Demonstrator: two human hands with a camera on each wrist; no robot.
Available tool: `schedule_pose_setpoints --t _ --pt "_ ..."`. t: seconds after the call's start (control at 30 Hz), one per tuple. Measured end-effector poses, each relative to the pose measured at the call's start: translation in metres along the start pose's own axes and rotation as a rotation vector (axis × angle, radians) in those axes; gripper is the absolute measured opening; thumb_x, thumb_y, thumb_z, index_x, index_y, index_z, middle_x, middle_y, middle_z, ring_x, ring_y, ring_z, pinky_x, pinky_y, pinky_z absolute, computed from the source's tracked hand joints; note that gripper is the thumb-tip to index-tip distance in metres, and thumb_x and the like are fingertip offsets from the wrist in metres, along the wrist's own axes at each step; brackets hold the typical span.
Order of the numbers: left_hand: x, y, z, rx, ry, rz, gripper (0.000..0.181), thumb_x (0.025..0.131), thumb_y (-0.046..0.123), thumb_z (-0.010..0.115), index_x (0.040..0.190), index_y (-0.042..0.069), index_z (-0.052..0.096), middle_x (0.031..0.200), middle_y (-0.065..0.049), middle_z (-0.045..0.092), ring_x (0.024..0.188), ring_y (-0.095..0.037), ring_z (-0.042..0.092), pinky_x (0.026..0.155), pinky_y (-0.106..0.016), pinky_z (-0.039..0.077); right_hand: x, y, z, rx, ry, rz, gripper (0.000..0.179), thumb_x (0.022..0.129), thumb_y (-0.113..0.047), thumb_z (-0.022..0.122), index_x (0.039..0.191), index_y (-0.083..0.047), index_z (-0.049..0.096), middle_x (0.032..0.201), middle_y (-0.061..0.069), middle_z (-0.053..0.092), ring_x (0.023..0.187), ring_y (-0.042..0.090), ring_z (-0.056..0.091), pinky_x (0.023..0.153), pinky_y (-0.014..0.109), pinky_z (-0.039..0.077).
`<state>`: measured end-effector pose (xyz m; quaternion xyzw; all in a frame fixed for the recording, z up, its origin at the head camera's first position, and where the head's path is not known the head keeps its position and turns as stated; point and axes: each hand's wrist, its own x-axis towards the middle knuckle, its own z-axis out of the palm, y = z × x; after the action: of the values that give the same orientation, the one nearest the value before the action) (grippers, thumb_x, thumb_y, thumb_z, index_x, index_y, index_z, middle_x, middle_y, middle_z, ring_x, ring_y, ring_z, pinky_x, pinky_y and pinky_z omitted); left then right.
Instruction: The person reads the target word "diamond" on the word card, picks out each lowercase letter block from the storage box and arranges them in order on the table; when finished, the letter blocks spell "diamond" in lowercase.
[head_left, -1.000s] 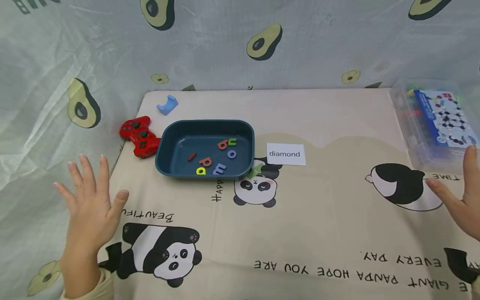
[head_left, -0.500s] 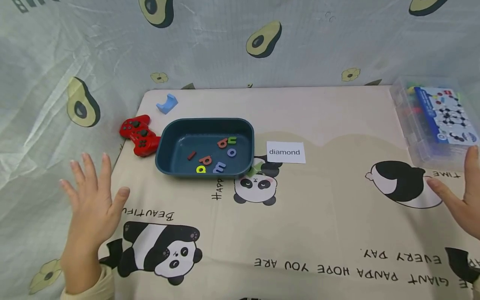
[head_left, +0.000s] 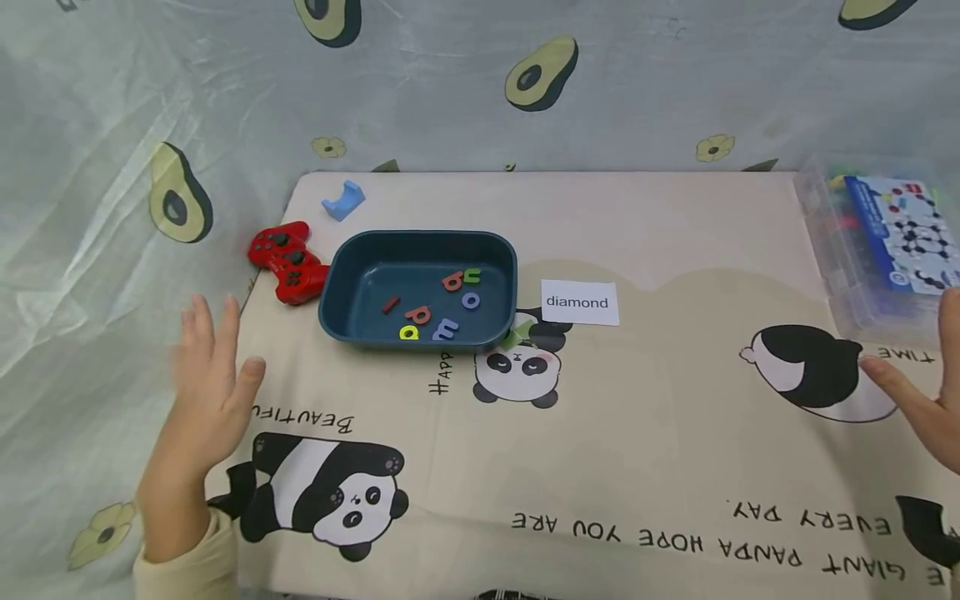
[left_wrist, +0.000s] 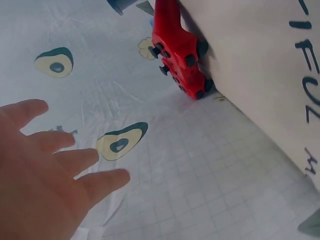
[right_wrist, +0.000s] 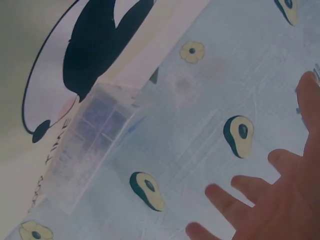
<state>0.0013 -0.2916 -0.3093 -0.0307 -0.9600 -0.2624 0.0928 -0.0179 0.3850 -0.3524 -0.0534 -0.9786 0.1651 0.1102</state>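
head: left hand [head_left: 213, 392] and right hand [head_left: 937, 425] both empty, fingers extended. dark blue tray [head_left: 360, 283] with loose letters [head_left: 446, 330] sits on the bench [head_left: 637, 467], ahead and right of the left hand, well left of the right. long axis runs side to side; left hand clearly nearer. word card [head_left: 581, 313] just off its right end.

left wrist: fingers spread, nothing held, red controller [left_wrist: 182, 52] past fingertips, not touching.

right wrist: fingers splayed, clear box [right_wrist: 92, 137] apart from them.
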Motion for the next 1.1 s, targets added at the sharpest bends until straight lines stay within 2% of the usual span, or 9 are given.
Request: schedule_pose_setpoints --t 0.07,0.17,0.3,0.33,0.47,0.57,0.63,0.77,1.1 --pt "0.002 -0.002 0.001 -0.096 -0.021 -0.019 0.071 0.101 0.045 0.030 0.150 -0.002 0.010 0.154 -0.022 -0.011 0.139 -0.039 -0.014 0.103 -0.063 -0.012 -0.001 -0.022 -0.010 -0.006 0.013 -0.015 0.106 0.078 -0.082 0.030 0.153 -0.013 0.000 0.157 0.013 -0.002 0.141 0.034 -0.003 0.108 0.057 -0.003" --pt "0.006 -0.003 0.003 -0.236 -0.052 -0.064 0.065 0.103 0.036 0.033 0.150 -0.002 0.011 0.155 -0.020 -0.009 0.140 -0.037 -0.010 0.104 -0.065 -0.007 0.003 -0.045 -0.017 0.019 0.040 -0.047 0.099 0.084 -0.074 0.038 0.152 -0.008 0.011 0.150 0.028 0.018 0.137 0.043 0.015 0.109 0.058 0.008" --pt "0.015 -0.001 0.010 -0.413 -0.116 -0.130 0.062 0.103 0.028 0.039 0.150 -0.002 0.012 0.156 -0.019 0.000 0.140 -0.040 0.003 0.104 -0.066 0.008 0.018 -0.060 -0.016 0.125 0.034 -0.149 0.067 0.094 -0.030 0.060 0.146 0.001 0.030 0.127 0.039 0.041 0.114 0.055 0.039 0.105 0.058 0.023" --pt "0.018 -0.001 0.012 -0.459 -0.134 -0.151 0.062 0.102 0.028 0.040 0.150 -0.001 0.012 0.156 -0.018 0.003 0.139 -0.040 0.007 0.104 -0.065 0.011 0.024 -0.065 -0.016 0.148 0.015 -0.177 0.063 0.093 -0.022 0.063 0.144 0.003 0.034 0.126 0.039 0.043 0.111 0.054 0.041 0.107 0.049 0.026" --pt "0.027 0.002 0.021 -0.663 -0.184 -0.222 0.062 0.103 0.027 0.040 0.150 -0.002 0.012 0.155 -0.018 0.009 0.136 -0.043 0.017 0.108 -0.055 0.019 0.048 -0.093 -0.019 0.121 -0.078 -0.341 0.056 0.087 -0.012 0.069 0.136 0.003 0.046 0.119 0.033 0.052 0.098 0.048 0.049 0.088 0.047 0.042" --pt "0.032 0.005 0.029 -0.822 -0.178 -0.257 0.061 0.103 0.025 0.040 0.149 -0.004 0.012 0.154 -0.020 0.009 0.136 -0.042 0.018 0.109 -0.044 0.023 0.068 -0.120 -0.019 0.083 -0.139 -0.471 0.055 0.083 -0.013 0.074 0.132 -0.002 0.054 0.115 0.023 0.059 0.095 0.038 0.054 0.071 0.046 0.042" --pt "0.036 0.007 0.036 -0.911 -0.153 -0.268 0.061 0.103 0.024 0.040 0.149 -0.005 0.012 0.153 -0.021 0.008 0.137 -0.041 0.015 0.109 -0.043 0.022 0.082 -0.137 -0.016 0.089 -0.156 -0.574 0.053 0.079 -0.012 0.077 0.128 -0.007 0.059 0.111 0.014 0.063 0.094 0.025 0.056 0.068 0.034 0.041" --pt "0.041 0.011 0.050 -0.975 -0.109 -0.275 0.060 0.102 0.025 0.041 0.148 -0.005 0.016 0.153 -0.019 0.014 0.138 -0.037 0.018 0.110 -0.047 0.020 0.108 -0.174 -0.006 0.139 -0.239 -0.748 0.050 0.076 -0.009 0.079 0.124 -0.012 0.064 0.105 0.002 0.065 0.090 0.012 0.056 0.065 0.024 0.042" --pt "0.047 0.002 0.071 -1.019 -0.111 -0.314 0.055 0.102 0.015 0.043 0.149 0.000 0.020 0.156 -0.013 0.006 0.141 -0.028 0.008 0.113 -0.040 0.014 0.148 -0.281 0.025 0.162 -0.582 -0.975 0.035 0.083 -0.005 0.072 0.118 -0.008 0.067 0.101 0.003 0.065 0.089 0.019 0.062 0.078 0.039 0.051"
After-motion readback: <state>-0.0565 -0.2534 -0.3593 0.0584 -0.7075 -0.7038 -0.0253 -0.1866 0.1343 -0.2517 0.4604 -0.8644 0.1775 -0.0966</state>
